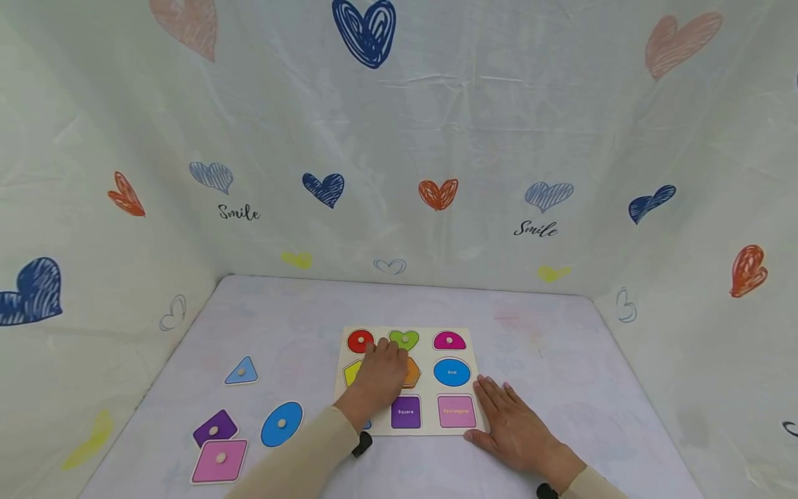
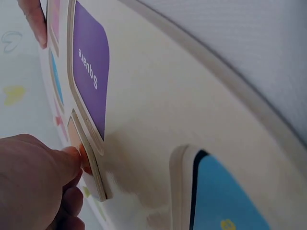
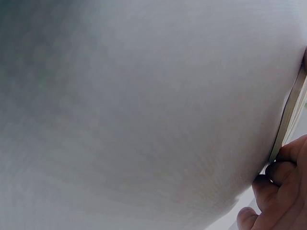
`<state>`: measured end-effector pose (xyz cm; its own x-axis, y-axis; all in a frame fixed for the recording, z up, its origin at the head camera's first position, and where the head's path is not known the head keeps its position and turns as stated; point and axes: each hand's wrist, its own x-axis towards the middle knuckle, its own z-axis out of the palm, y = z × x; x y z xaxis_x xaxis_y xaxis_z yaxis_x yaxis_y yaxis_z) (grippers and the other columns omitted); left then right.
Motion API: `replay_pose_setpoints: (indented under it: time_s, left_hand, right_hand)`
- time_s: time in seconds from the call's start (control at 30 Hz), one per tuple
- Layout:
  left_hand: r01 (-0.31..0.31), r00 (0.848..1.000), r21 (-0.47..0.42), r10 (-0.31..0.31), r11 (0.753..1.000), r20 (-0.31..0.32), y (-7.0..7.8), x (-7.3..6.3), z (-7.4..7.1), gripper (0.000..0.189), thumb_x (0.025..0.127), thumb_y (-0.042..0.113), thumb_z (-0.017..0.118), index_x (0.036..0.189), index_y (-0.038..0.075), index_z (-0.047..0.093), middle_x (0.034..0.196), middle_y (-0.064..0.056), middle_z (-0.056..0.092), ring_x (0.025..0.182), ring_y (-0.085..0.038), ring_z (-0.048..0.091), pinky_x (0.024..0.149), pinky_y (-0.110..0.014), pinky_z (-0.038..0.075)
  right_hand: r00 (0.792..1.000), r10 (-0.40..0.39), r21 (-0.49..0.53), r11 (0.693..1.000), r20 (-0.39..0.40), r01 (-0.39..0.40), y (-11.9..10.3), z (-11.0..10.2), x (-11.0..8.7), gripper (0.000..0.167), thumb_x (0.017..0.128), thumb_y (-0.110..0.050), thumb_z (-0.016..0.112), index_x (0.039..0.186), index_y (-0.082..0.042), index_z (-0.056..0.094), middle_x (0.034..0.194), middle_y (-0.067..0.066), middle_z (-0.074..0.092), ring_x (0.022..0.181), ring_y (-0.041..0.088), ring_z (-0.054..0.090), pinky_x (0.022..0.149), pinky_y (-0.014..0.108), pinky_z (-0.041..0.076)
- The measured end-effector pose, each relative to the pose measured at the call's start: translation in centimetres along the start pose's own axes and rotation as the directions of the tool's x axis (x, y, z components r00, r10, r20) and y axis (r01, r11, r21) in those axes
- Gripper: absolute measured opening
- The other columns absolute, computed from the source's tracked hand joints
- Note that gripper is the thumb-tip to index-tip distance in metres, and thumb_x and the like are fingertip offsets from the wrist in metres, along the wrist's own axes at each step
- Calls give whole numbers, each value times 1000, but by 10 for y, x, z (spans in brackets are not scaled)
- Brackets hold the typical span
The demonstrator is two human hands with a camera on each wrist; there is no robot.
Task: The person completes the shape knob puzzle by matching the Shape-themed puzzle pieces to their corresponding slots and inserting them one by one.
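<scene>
A cream wooden puzzle board (image 1: 429,416) with coloured shapes lies on the table. My left hand (image 1: 377,378) reaches over its middle and pinches an orange hexagon puzzle piece (image 1: 412,374), partly hidden by the fingers. Seen from the left wrist, the edge of this orange piece (image 2: 76,132) stands above the board's face beside the purple "Square" recess (image 2: 91,62). With straight fingers, my right hand (image 1: 514,430) touches the board's right edge near the pink "Rectangular" recess (image 1: 457,412). Beyond the left hand are a red circle (image 1: 357,341) and a green heart (image 1: 405,341).
Left of the board lie loose knobbed pieces: a light blue triangle (image 1: 243,373), a blue oval (image 1: 274,430), a purple square (image 1: 208,431) and a pink rectangle (image 1: 212,471) overlapping it. A white curtain (image 1: 386,132) printed with hearts hangs around the table.
</scene>
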<state>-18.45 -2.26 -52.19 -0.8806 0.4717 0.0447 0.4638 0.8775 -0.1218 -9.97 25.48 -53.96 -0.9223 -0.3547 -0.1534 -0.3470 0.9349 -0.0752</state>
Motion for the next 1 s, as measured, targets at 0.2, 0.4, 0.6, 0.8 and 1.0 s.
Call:
replay_pose_setpoints:
  time_s: [0.2,0.4,0.6,0.8,1.0]
  left_hand:
    - [6,1000,0,-6,1000,-1,2,1,2,38,97,31,77,124,7,67,104,-8,61,101,-24,50,90,-41,49]
    - [2,1000,5,-2,1000,-9,4,1,5,38,96,31,78,124,7,68,103,-7,60,102,-24,49,91,-41,48]
    - [4,1000,5,-4,1000,6,6,2,2,39,95,30,79,125,7,68,104,-8,60,103,-25,49,91,-40,47]
    - [7,1000,6,-7,1000,23,6,0,-1,43,96,32,78,129,7,67,111,-9,63,107,-25,51,95,-41,49]
    - [-6,1000,37,5,999,20,7,-2,-3,41,97,32,76,128,8,66,109,-8,63,106,-24,52,93,-40,49]
  right_hand:
    - [1000,3,2,1000,1,-3,0,0,0,98,97,-76,49,165,-7,32,172,10,33,159,31,32,128,53,24]
    - [1000,1,-8,1000,0,-1,0,0,0,98,97,-76,48,165,-6,32,172,10,33,158,31,33,128,53,25]
    - [1000,5,-6,1000,2,-5,0,1,0,99,97,-77,47,165,-7,32,172,10,33,159,31,32,128,53,24]
    - [1000,8,-7,1000,3,-8,0,0,0,99,97,-77,48,165,-7,32,172,10,33,159,31,32,128,53,24]
    - [1000,5,-5,1000,-1,-5,0,0,0,98,97,-76,50,165,-7,33,171,10,34,158,31,33,128,53,25]
